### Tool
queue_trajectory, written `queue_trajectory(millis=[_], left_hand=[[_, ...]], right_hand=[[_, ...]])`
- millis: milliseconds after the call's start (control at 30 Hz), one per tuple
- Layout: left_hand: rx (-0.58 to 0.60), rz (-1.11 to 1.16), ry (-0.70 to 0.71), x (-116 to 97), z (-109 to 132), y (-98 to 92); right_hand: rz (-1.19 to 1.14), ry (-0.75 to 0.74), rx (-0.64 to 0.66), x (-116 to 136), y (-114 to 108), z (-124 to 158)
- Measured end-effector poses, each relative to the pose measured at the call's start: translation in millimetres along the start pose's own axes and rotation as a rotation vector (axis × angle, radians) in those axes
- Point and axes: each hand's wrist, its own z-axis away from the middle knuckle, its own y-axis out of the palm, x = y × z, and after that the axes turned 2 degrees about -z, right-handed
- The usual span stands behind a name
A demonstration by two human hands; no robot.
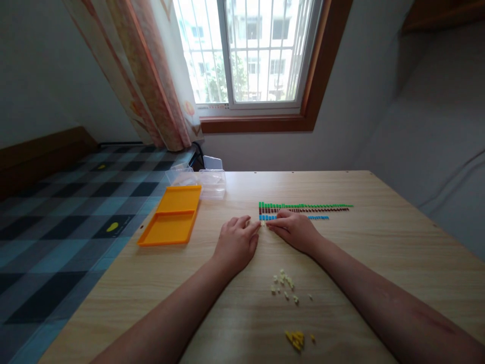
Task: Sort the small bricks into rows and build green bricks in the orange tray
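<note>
Fingertips (257,226) of your left hand (237,242) and right hand (293,230) meet on the bench (379,263) at a tiny pale piece (262,223), just under the left end of the blue row (318,218). Both hands lie knuckles-up with fingers bent, so you cannot tell whether either pinches the piece or only touches it. Your right hand hides the middle of the blue row. Beyond run a brown row (322,210) and a green row (322,206), their single pieces too small to make out. Loose pale pieces (284,282) and a yellow heap (296,339) lie between your forearms. An orange tray (170,215) sits well left, with clear boxes (210,183) just behind it.
</note>
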Motion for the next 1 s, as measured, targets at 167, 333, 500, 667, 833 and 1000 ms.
queue_trajectory(millis=[167,333,500,667,833,1000], left_hand=[[-0.031,0.061,-0.001,3,0,0.6],[-0.11,0.188,-0.011,7,0,2.1],[-0.135,0.254,-0.058,8,0,1.9],[-0.139,0.295,-0.112,11,-2,3.7],[-0.14,0.338,-0.142,13,-4,3.6],[-0.148,0.336,-0.133,12,-3,2.6]], right_hand=[[-0.005,0.002,-0.015,-1,1,0],[-0.019,-0.012,-0.012,-1,1,1],[-0.005,0.002,-0.014,-3,1,1],[0.013,0.013,-0.004,-2,3,1],[0.03,0.018,-0.017,0,2,1],[0.014,0.0,-0.025,0,2,2]])
